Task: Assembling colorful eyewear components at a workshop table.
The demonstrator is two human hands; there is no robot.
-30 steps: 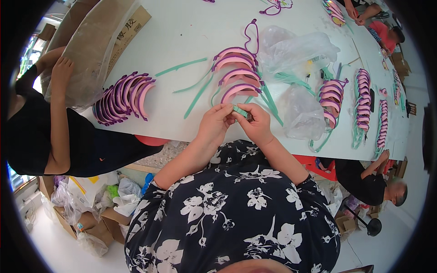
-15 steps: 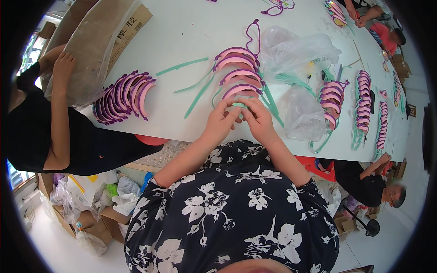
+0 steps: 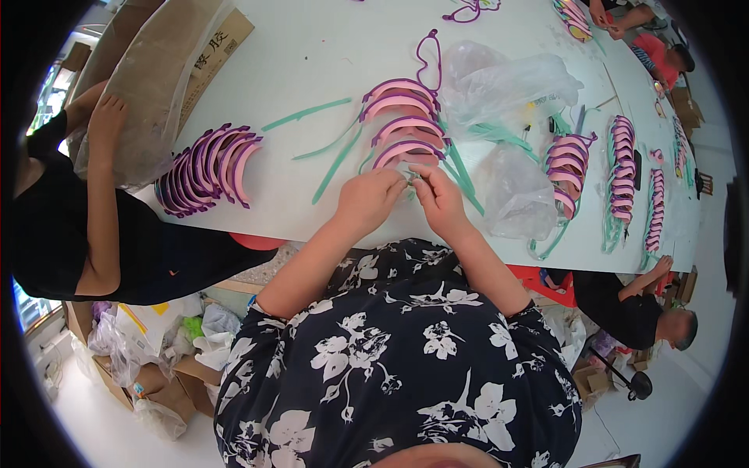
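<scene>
My left hand [image 3: 370, 198] and my right hand [image 3: 440, 198] meet in front of my chest, over the near part of the table. Both pinch a small light green piece [image 3: 409, 179], apparently the end of a flat band; the fingers hide most of it. Just beyond my fingertips, curved pink pieces with purple edging [image 3: 407, 122] lie in a row. Flat green bands [image 3: 338, 168] spread out on either side of that row. A purple glasses-shaped loop [image 3: 429, 60] rests at the row's far end.
Left of me, a person in black [image 3: 86, 226] handles a carton in clear plastic [image 3: 144, 101], beside a stack of pink-purple pieces [image 3: 207, 171]. Crumpled plastic bags [image 3: 515, 86] and further rows of pieces [image 3: 622, 171] cover the right side of the white table [image 3: 312, 70]. Other people sit farther right.
My hands have shifted slightly and turned, with the fingertips closer together, so less of the green piece shows. The person at the far right has raised a hand a little.
</scene>
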